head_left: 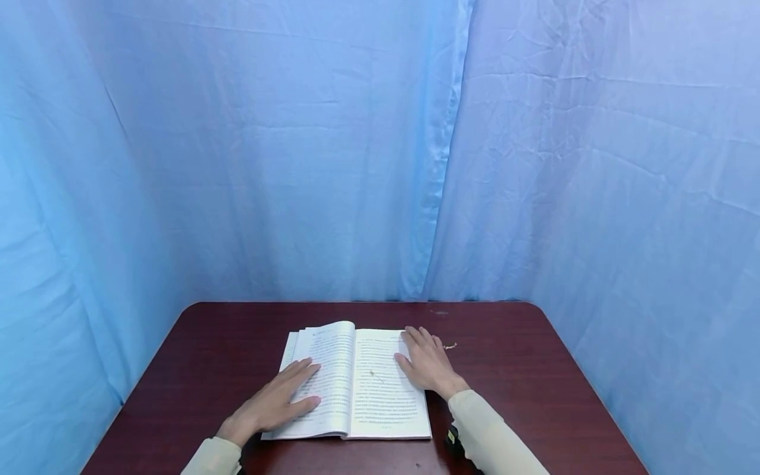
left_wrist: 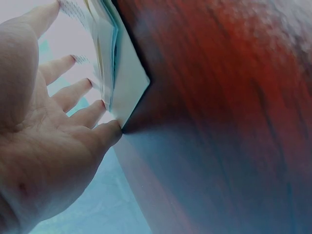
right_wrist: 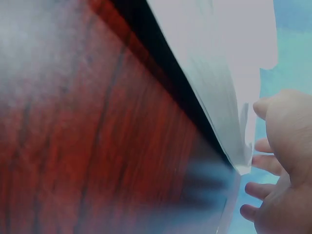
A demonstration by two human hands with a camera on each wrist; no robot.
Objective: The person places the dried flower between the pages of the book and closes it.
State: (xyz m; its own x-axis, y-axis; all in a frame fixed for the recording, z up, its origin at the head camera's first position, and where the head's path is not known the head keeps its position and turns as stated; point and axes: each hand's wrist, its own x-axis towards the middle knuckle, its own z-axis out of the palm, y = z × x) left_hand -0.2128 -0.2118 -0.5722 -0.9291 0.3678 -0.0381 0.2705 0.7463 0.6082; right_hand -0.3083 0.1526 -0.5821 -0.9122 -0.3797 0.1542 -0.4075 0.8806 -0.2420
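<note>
An open book point(head_left: 386, 402) with printed pages lies on the dark red-brown table, its left-hand pages bulging up near the spine. My left hand point(head_left: 276, 399) lies over the left page with its fingers spread and fairly straight. In the left wrist view, the fingertips of that left hand point(left_wrist: 63, 131) meet the page and the book's edge point(left_wrist: 129, 92). Over the upper right margin of the right page is my right hand point(head_left: 426, 363), fingers extended. The right wrist view has the right hand point(right_wrist: 282, 170) beside the page edges point(right_wrist: 209, 92), its fingers apart.
The table point(head_left: 522, 382) has rounded far corners. Blue curtains point(head_left: 297, 165) hang behind it and on both sides. A small light-coloured scrap point(head_left: 450, 346) lies just right of the right hand. A dark device point(head_left: 454, 439) is at the right wrist.
</note>
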